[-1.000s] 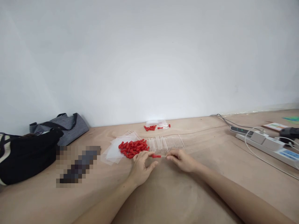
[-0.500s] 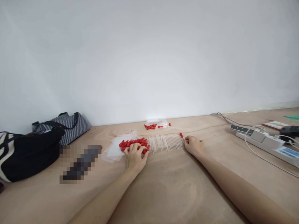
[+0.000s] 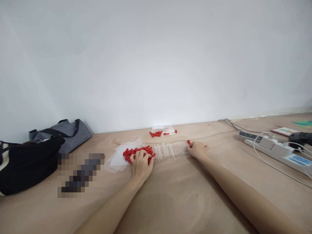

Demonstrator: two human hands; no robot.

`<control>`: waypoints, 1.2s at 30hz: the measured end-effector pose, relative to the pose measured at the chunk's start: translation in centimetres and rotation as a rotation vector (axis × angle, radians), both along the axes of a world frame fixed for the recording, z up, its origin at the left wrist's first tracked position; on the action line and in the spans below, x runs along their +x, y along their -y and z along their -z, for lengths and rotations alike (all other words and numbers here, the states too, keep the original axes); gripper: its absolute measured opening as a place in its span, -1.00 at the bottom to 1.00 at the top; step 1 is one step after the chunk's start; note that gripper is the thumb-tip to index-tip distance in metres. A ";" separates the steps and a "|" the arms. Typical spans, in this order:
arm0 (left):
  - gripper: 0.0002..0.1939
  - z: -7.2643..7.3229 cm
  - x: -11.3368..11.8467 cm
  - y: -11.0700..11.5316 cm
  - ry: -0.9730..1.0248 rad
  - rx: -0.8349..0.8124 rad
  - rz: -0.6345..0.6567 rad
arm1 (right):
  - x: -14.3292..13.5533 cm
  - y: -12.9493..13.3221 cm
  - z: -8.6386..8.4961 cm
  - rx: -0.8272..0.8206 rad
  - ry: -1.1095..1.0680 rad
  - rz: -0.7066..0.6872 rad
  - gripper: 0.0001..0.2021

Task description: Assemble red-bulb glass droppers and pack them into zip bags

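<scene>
- Head view: red bulbs (image 3: 128,152) heaped beside a row of thin pale sticks (image 3: 170,150).
- Left hand (image 3: 141,165) half-curled over bulbs; can't tell its grip.
- Right hand (image 3: 198,150) pinches a red-tipped piece (image 3: 188,142) at row's right end.

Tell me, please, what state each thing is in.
Red heap, loosely piled.
Left hand, curled over red heap.
Right hand, pinching a red-tipped piece.
Clear sticks, lying side by side.
White sheets, flat, overlapping.
Power strip, adapters plugged in.
Dark-faced device, green lights lit.
Striped bag, slumped.
Black bag, slumped.
Far red pieces, scattered.
</scene>
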State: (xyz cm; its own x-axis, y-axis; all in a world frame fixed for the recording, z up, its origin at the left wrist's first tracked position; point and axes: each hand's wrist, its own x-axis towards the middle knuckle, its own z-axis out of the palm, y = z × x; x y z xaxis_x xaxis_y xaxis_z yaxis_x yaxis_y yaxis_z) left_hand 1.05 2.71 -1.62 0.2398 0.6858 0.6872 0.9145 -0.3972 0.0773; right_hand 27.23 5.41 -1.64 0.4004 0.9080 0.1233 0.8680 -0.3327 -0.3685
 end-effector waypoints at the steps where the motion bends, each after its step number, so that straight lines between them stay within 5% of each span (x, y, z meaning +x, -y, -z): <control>1: -0.87 -0.1 0.0 0.1 0.018 0.015 -0.001 | -0.1 -0.2 0.0 -0.014 -0.002 0.008 -0.76; 6: -0.90 -0.6 0.2 2.0 0.074 0.033 0.145 | 0.1 -0.9 0.0 -0.070 -0.027 0.034 -0.76; 13: -0.93 -0.7 -0.5 4.7 0.084 -0.257 0.436 | 0.2 -0.8 -0.6 -0.049 -0.055 -0.029 -0.71; 17: -0.88 -0.6 -0.6 4.7 0.141 -0.360 0.471 | -0.7 1.4 -1.3 0.054 -0.063 -0.227 -0.73; 23: -0.79 -0.5 0.0 4.3 0.097 -0.485 0.515 | -2.0 6.9 -0.3 0.389 0.061 -0.761 -0.80; 36: -0.82 -0.3 0.5 3.8 0.122 -0.531 0.475 | -3.2 7.5 0.8 0.321 -0.041 -0.824 -0.78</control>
State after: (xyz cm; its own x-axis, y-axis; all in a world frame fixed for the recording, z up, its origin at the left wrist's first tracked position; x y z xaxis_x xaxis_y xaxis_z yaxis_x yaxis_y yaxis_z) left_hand 1.56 -1.11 -1.27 0.5378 0.7753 0.3312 0.6249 -0.6303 0.4607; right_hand 24.06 -2.04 -2.49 -0.3564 0.8335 0.4221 0.7699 0.5180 -0.3728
